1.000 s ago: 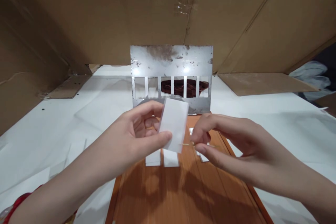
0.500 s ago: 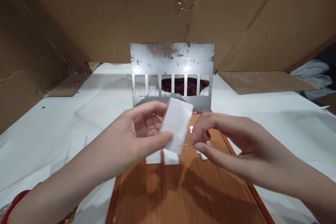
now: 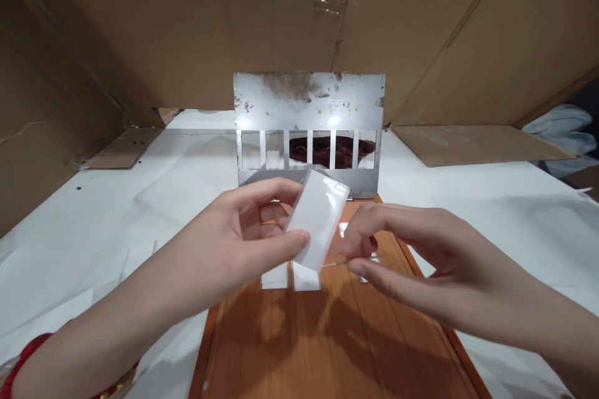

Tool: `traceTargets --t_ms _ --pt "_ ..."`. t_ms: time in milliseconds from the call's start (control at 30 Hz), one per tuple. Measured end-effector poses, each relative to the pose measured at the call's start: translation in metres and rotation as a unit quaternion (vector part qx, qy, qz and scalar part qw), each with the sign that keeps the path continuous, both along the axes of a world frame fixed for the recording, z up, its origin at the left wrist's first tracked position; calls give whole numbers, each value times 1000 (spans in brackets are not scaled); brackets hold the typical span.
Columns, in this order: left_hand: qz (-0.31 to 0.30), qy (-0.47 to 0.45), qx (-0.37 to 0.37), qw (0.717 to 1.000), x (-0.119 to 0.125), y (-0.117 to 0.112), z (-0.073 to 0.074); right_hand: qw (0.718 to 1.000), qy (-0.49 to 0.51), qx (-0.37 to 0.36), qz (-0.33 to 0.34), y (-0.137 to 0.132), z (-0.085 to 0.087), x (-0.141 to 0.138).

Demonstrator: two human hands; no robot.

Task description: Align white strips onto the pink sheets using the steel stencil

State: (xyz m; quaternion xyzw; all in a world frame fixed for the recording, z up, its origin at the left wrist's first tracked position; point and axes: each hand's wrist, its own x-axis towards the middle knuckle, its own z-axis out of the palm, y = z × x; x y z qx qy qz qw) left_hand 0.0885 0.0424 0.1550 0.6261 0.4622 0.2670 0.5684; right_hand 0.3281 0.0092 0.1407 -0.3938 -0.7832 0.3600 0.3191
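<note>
My left hand point(image 3: 243, 234) pinches a small white glossy card point(image 3: 318, 215) between thumb and fingers, tilted above an orange wooden board point(image 3: 327, 336). My right hand point(image 3: 397, 249) is closed in a pinch on a thin wooden stick point(image 3: 333, 265), whose tip points left to the card's lower edge. Two white paper pieces point(image 3: 290, 275) lie on the board under the card. More white pieces show beneath my right fingers, partly hidden.
A metal stencil plate point(image 3: 309, 103) with a row of rectangular slots stands upright behind my hands; a dark brown mass point(image 3: 327, 149) shows through the slots. Cardboard walls point(image 3: 140, 25) enclose the white paper-covered table point(image 3: 140, 199). A cardboard sheet point(image 3: 472, 143) lies at the right.
The card has tilted further to the right and now catches a glare. Both hands stay nearly in place; the stick tip has dropped slightly towards the card's lower edge.
</note>
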Motion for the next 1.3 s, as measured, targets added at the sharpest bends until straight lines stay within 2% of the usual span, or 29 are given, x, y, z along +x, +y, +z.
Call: traceTargets --t_ms 433,867,1300 --pt "-55 -30 -45 997 -3 7 -6 998 36 -16 -39 -4 -5 -6" --pt "-63 -61 -63 994 1 9 -9 997 65 -38 -30 -7 -14 -8" --pt "-58 -63 -77 993 0 8 -7 998 52 -28 -19 -3 -8 -7"
